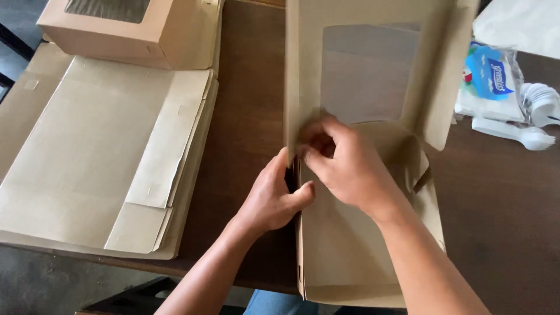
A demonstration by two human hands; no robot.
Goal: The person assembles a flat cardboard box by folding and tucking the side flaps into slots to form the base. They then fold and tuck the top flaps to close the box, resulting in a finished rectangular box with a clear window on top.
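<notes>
Both hands are working a kraft windowed box blank (361,146) lying mid-counter (251,116). Folding the left side wall is probably going best with the crease kept straight and the tab pressed flush. Left hand (274,198) is curling half-closed, bracing the wall edge. Right hand (344,163) is pinching the flap, fingers narrow. Flat blanks stack (99,157) lying left.
</notes>
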